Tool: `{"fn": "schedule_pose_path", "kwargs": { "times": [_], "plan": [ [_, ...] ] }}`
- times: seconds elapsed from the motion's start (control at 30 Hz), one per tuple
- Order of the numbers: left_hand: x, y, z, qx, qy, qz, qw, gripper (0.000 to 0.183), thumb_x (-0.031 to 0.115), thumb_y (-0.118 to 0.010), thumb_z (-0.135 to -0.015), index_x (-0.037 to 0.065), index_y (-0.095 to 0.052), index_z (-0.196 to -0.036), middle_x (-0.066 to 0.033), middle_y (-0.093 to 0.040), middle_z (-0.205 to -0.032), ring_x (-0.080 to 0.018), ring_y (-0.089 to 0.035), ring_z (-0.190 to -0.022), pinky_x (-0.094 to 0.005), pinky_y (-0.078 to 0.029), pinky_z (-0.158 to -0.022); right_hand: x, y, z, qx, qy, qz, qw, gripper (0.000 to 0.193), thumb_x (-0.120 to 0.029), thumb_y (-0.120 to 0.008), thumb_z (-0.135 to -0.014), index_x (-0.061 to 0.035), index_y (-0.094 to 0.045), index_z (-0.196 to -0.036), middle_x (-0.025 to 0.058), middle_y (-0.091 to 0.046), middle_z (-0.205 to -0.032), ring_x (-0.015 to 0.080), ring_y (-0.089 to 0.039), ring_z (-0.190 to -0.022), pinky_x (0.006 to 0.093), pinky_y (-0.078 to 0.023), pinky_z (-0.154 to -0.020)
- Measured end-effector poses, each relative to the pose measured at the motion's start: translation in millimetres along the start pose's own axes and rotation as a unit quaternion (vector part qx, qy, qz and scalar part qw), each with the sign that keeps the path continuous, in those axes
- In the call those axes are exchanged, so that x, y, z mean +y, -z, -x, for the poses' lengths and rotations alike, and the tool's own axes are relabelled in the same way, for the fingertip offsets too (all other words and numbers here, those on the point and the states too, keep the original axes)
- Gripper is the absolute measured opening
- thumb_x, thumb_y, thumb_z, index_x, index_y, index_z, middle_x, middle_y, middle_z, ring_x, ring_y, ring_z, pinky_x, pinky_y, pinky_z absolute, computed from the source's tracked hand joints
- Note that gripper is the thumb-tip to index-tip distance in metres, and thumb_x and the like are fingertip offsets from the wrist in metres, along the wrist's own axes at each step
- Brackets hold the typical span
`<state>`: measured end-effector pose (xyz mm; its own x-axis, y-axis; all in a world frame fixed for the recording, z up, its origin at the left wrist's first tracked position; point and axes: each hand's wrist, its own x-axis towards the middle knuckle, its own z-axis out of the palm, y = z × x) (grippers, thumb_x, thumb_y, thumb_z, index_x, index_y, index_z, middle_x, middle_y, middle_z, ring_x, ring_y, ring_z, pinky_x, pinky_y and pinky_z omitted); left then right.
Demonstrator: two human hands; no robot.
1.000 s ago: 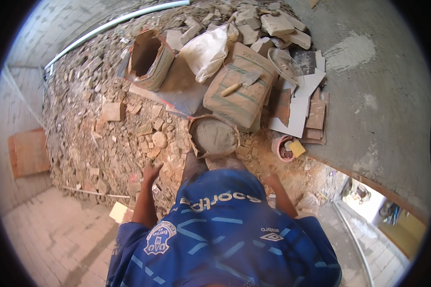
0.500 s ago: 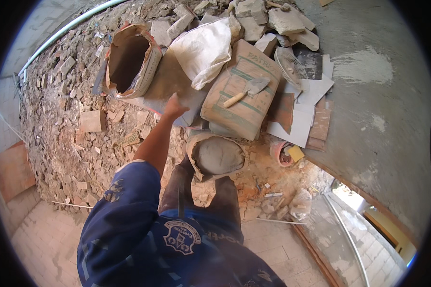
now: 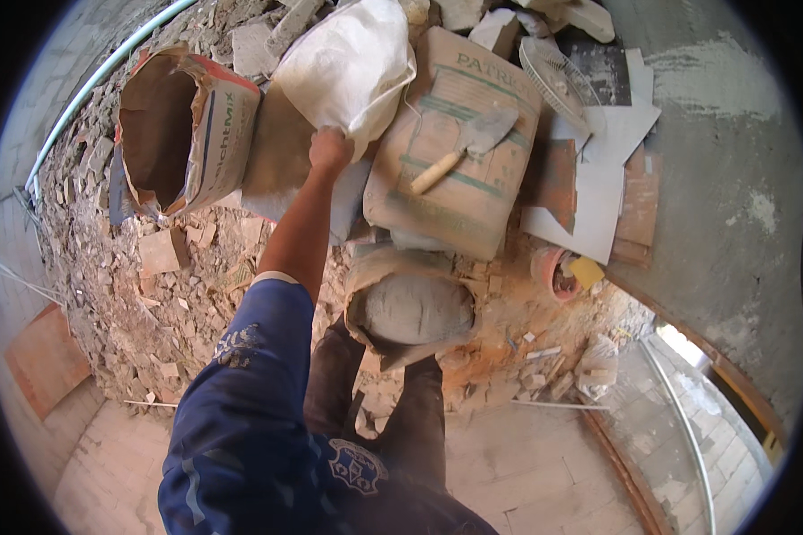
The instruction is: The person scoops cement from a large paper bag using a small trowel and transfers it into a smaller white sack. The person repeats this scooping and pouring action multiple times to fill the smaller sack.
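**Left hand [image 3: 330,150] moving farther out, onto the white sack [image 3: 352,67] beside the flat paper bag [image 3: 442,134]**

Since the earlier frame, the left hand is shifting from the brown-grey sheet left of the flat paper bag to the white sack's near edge. The white sack is lying just left of the bag's far half, directly ahead of the left hand. Its long axis seems to be running roughly away from the person, though crumpling is obscuring it. The left hand is the nearer one: its fingers are closing narrowly around the gathered near edge. The right hand is lying outside the view, so I cannot tell its state. A trowel [image 3: 488,131] is resting on the flat paper bag; a powder-filled bag [image 3: 375,267] is standing just off its near end.
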<state>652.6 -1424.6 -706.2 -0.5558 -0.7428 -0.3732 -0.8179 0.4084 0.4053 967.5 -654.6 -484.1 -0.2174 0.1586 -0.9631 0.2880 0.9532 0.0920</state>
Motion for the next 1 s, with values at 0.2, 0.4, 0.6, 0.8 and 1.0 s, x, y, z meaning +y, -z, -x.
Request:
{"fn": "schedule_pose_path", "kwargs": {
  "times": [0.2,0.4,0.6,0.8,1.0],
  "plan": [
    [-13.6,51.2,34.6,0.070,0.058,0.373,0.923,0.026,0.024,-0.063,-0.087,-0.001,-0.062,-0.095,-0.0127,-0.067,-0.086,-0.0265,-0.066,-0.082,-0.0324,-0.051,-0.074,50.2,-14.8,11.5,-0.038,0.011,0.040,0.998,0.036,-0.047,-0.061,-0.087,-0.0129,-0.068,-0.098,0.0116,-0.067,-0.099,0.0302,-0.064,-0.097,0.0438,-0.050,-0.085],
    [71.4,166.0,127.3,0.061,0.034,0.656,0.752,0.018,0.010,-0.056,-0.091,-0.002,-0.058,-0.104,-0.0107,-0.066,-0.096,-0.0191,-0.065,-0.082,-0.0297,-0.053,-0.073,97.2,36.1,-17.3,0.101,0.346,0.221,0.906,0.025,-0.035,-0.059,-0.089,-0.0132,-0.067,-0.099,0.0104,-0.066,-0.094,0.0297,-0.064,-0.090,0.0447,-0.050,-0.078],
    [132.9,292.3,271.1,-0.165,-0.017,0.694,0.700,0.022,0.016,-0.056,-0.096,0.001,-0.058,-0.112,-0.0102,-0.066,-0.101,-0.0187,-0.067,-0.087,-0.0316,-0.056,-0.075,-255.9,212.0,53.7,0.321,0.462,0.012,0.827,0.059,-0.031,-0.073,-0.084,-0.0020,-0.052,-0.131,0.0247,-0.062,-0.115,0.0409,-0.061,-0.104,0.0465,-0.051,-0.086],
    [198.8,351.5,413.7,-0.299,-0.100,0.630,0.709,0.034,0.022,-0.061,-0.094,-0.001,-0.059,-0.118,-0.0100,-0.066,-0.103,-0.0170,-0.066,-0.089,-0.0318,-0.054,-0.079,-415.3,247.2,210.2,0.362,0.634,0.028,0.682,0.069,-0.034,-0.077,-0.076,-0.0056,-0.051,-0.133,0.0203,-0.057,-0.128,0.0356,-0.051,-0.124,0.0448,-0.040,-0.103],
    [185.7,380.4,450.0,-0.265,-0.216,0.291,0.893,0.068,0.029,-0.085,-0.071,-0.004,-0.056,-0.123,-0.0126,-0.066,-0.109,-0.0209,-0.064,-0.098,-0.0327,-0.049,-0.088,-415.2,286.6,157.2,0.086,0.618,-0.232,0.746,0.035,-0.008,-0.051,-0.081,0.0027,-0.066,-0.111,0.0303,-0.066,-0.097,0.0402,-0.065,-0.096,0.0419,-0.050,-0.084]
  ]
}}
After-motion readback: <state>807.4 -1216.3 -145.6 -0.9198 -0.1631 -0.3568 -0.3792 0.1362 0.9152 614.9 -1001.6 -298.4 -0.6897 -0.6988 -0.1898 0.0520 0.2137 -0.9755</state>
